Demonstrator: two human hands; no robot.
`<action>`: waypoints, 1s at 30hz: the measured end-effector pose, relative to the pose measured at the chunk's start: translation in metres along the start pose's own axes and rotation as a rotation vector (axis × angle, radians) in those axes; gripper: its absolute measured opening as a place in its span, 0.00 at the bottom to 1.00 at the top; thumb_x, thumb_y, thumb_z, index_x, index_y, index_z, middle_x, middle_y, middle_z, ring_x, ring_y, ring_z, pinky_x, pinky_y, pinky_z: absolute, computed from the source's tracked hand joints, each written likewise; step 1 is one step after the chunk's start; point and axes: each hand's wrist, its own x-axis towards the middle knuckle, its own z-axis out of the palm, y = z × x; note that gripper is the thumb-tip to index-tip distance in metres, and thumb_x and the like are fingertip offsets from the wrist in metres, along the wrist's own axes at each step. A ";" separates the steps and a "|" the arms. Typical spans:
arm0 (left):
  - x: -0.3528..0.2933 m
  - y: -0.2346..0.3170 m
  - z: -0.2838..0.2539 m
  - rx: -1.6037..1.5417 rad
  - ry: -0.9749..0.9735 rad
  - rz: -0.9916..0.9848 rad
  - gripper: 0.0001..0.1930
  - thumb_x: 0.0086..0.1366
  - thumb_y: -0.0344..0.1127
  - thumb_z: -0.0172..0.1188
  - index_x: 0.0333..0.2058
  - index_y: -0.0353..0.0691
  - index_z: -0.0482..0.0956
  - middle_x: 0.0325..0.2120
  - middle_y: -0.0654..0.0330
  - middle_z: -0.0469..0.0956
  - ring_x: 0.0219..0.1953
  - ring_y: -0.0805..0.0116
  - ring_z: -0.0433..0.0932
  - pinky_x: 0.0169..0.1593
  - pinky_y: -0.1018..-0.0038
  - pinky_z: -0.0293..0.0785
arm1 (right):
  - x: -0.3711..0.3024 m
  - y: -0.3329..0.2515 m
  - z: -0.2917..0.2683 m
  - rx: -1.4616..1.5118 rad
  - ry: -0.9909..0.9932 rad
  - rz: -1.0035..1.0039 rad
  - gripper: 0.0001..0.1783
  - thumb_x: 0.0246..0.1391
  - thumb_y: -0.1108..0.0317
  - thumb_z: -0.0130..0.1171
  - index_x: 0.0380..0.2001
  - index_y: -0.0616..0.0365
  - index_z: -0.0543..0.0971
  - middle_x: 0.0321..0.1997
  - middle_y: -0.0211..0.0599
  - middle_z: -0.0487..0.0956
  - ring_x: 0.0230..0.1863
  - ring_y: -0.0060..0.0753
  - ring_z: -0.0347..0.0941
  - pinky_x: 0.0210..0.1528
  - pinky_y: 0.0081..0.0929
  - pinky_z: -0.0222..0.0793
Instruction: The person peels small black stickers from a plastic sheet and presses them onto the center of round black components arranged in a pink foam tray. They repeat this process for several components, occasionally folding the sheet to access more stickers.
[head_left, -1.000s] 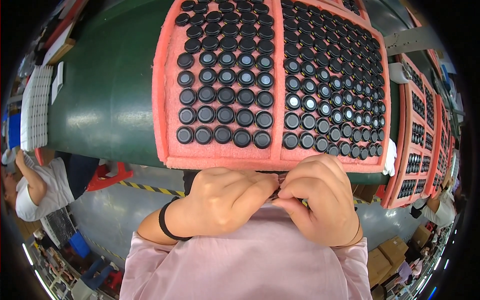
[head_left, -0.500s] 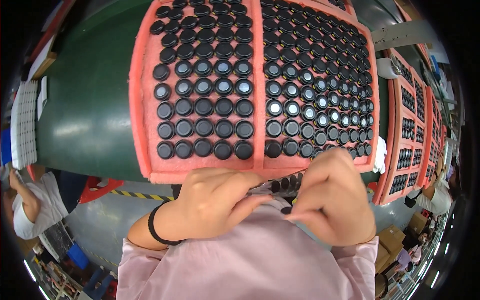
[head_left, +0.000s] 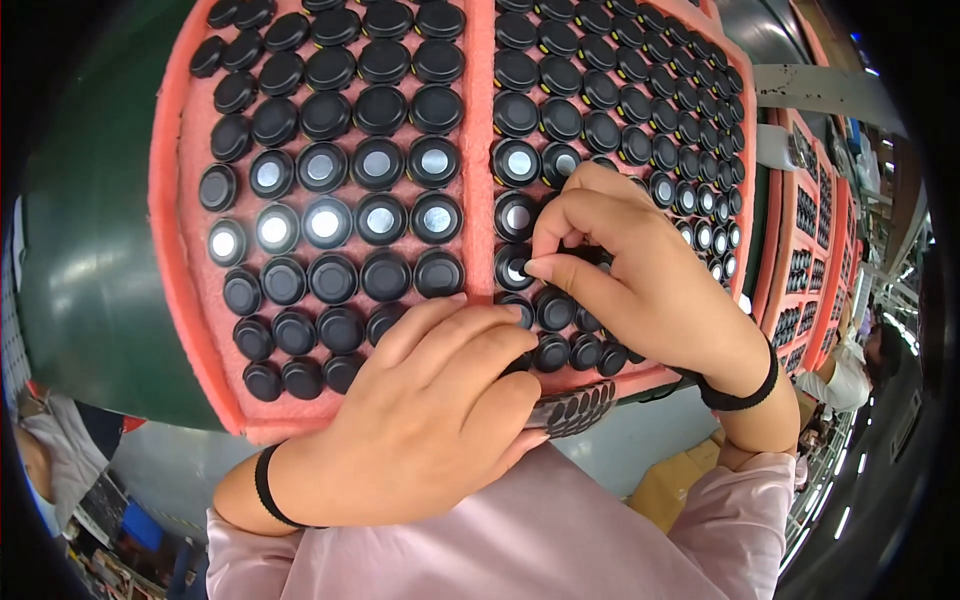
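Observation:
A pink foam tray (head_left: 479, 130) holds rows of black round cap-like parts (head_left: 384, 273), some with shiny silver centres and others with dark ones. My right hand (head_left: 640, 275) is over the tray just right of its divider. Its thumb and forefinger pinch at a silver-centred part (head_left: 510, 260); the small black round sticker between them is mostly hidden. My left hand (head_left: 430, 410) lies over the tray's near edge, its fingertips by the parts beside the divider. Its thumb and bent fingers hold a clear sheet of black round stickers (head_left: 582, 408), which sticks out to the right.
The tray lies on a green worktop (head_left: 90, 240). More pink trays (head_left: 800, 260) of black parts stand to the right, near a grey metal bar (head_left: 820, 88). Other people sit at far left and right. A cardboard box (head_left: 675, 480) stands on the floor below.
My right hand has moved from the sheet up over the tray, carrying a black sticker to a part. My left hand has come forward onto the tray's near edge, still holding the sheet.

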 end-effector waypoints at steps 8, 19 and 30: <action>-0.002 -0.005 0.006 0.070 -0.041 -0.052 0.24 0.48 0.40 0.75 0.39 0.38 0.73 0.51 0.48 0.76 0.57 0.47 0.77 0.65 0.48 0.63 | 0.001 0.002 0.006 -0.078 0.018 -0.023 0.06 0.50 0.77 0.67 0.30 0.59 0.78 0.31 0.34 0.69 0.35 0.37 0.66 0.43 0.31 0.61; -0.002 -0.005 0.008 0.060 -0.049 -0.073 0.23 0.48 0.39 0.75 0.38 0.38 0.72 0.51 0.49 0.76 0.58 0.48 0.77 0.69 0.49 0.59 | 0.001 0.001 0.008 -0.123 0.029 -0.012 0.07 0.50 0.77 0.67 0.30 0.58 0.78 0.31 0.34 0.69 0.35 0.37 0.65 0.42 0.32 0.61; -0.001 -0.004 0.008 0.053 -0.039 -0.089 0.21 0.51 0.38 0.74 0.38 0.38 0.72 0.51 0.50 0.77 0.58 0.50 0.77 0.70 0.50 0.59 | 0.001 0.001 0.011 -0.158 0.050 -0.016 0.07 0.48 0.78 0.68 0.30 0.59 0.78 0.31 0.35 0.70 0.35 0.38 0.67 0.41 0.32 0.62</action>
